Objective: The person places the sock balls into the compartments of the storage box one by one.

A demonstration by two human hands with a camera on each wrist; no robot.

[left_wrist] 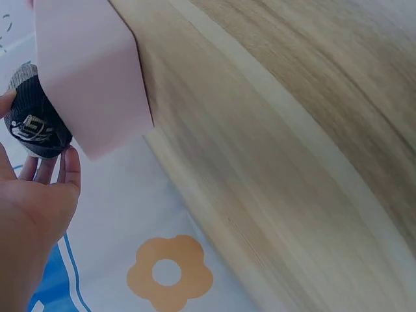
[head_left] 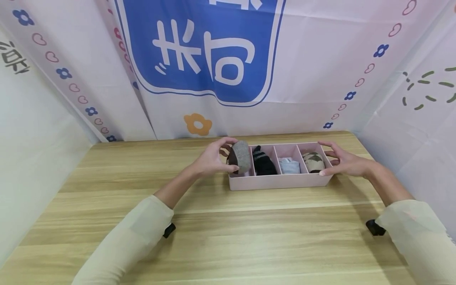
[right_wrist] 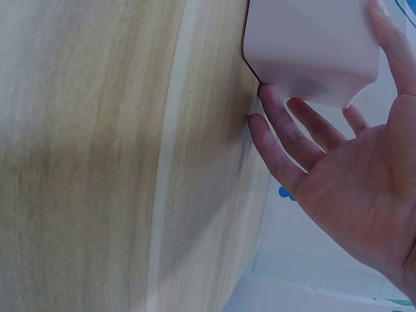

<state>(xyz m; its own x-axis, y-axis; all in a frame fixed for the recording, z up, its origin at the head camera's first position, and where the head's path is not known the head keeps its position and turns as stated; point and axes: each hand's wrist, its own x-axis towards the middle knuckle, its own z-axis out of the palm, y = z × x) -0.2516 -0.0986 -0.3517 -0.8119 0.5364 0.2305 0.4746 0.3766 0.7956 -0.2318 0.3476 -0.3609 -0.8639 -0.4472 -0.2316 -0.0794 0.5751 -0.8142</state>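
Observation:
My left hand [head_left: 213, 157] grips a rolled pair of socks [head_left: 243, 155], grey with a dark brown part, at the leftmost compartment of a pink divided box [head_left: 278, 183]. A white design shows on the socks' dark side [left_wrist: 38, 123] in the left wrist view. Black socks [head_left: 265, 164], pale blue socks [head_left: 289, 166] and beige-and-green patterned socks [head_left: 314, 161] each fill one of the other compartments. My right hand [head_left: 348, 160] holds the box's right end, thumb at the front corner and a finger along the back corner. Its other fingers touch the end wall [right_wrist: 312, 45] from outside.
The box stands on a wood-grain table [head_left: 249, 233], near its back edge. Behind it hangs a white printed cloth [head_left: 306, 79] with a blue emblem, and cloth also lines both sides. A small black object [head_left: 375, 227] shows beside the right sleeve.

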